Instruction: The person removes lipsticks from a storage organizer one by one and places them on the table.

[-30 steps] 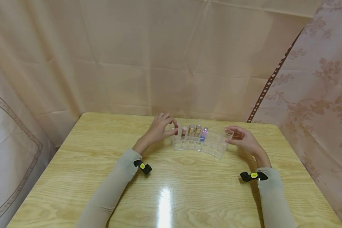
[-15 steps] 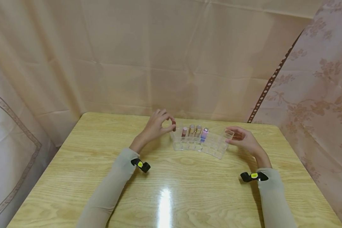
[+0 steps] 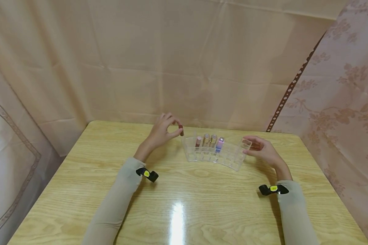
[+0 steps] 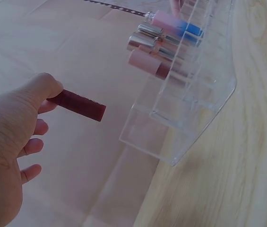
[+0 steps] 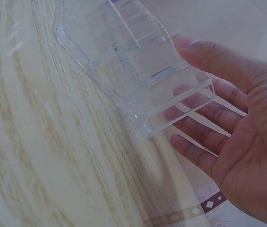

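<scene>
My left hand (image 3: 160, 132) pinches a dark red lipstick tube (image 4: 81, 106) between thumb and fingertip, just left of a clear plastic lipstick organizer (image 3: 199, 156). The tube is apart from the organizer, its free end pointing toward it in the left wrist view. In the organizer stand a pink-capped tube (image 3: 198, 141), two gold tubes with silvery tops (image 3: 206, 139) and a pink-and-blue tube (image 3: 219, 144). At the organizer's right end, my right hand (image 3: 262, 149) holds it, thumb at the front and fingers behind the clear wall.
The organizer stands toward the far side of a wood-grain table (image 3: 202, 200). Behind the table hangs a beige curtain (image 3: 184, 68), and a floral cloth (image 3: 340, 112) hangs at the right. Each sleeve cuff carries a black wrist camera (image 3: 148, 174).
My left hand has drawn the dark red lipstick tube up and leftward, away from the organizer's left end. My right hand and the organizer have stayed in place.
</scene>
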Available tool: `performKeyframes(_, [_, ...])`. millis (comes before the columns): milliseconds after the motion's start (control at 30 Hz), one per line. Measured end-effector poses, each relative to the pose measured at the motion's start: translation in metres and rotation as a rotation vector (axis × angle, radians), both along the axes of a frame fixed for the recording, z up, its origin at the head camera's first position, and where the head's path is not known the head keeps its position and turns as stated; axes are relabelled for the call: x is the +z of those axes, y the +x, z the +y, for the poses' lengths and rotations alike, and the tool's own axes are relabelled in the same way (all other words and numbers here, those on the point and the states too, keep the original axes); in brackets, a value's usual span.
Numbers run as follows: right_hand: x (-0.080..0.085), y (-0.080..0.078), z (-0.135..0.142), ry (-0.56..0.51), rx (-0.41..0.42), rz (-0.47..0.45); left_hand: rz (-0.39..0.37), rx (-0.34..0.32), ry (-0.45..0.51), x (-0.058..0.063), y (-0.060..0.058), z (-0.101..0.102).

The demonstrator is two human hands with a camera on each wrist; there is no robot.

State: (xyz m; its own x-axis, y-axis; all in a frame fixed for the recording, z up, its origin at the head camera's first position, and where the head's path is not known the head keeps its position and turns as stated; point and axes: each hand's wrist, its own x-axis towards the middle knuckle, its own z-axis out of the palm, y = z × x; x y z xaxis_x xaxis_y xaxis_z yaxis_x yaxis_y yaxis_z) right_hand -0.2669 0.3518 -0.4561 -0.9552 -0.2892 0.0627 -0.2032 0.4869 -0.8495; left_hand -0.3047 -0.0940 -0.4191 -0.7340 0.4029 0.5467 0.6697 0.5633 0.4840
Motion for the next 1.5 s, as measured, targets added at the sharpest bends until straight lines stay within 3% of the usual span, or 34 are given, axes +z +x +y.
performKeyframes(333, [-0.002,0.000,0.001,-0.012,0.024,0.014,-0.034,0.006,0.045,0.001,-0.002,-0.012])
performKeyframes(633, [0.000,0.000,0.000,-0.014,0.036,0.018,-0.016,0.027,0.036,0.003,-0.005,-0.022])
performKeyframes(933, [0.001,0.001,0.000,-0.025,0.034,0.005,-0.009,0.110,0.026,0.002,-0.010,-0.042])
performKeyframes(1500, [0.000,0.002,0.000,-0.016,0.031,0.013,0.021,0.246,0.025,-0.019,-0.023,-0.076])
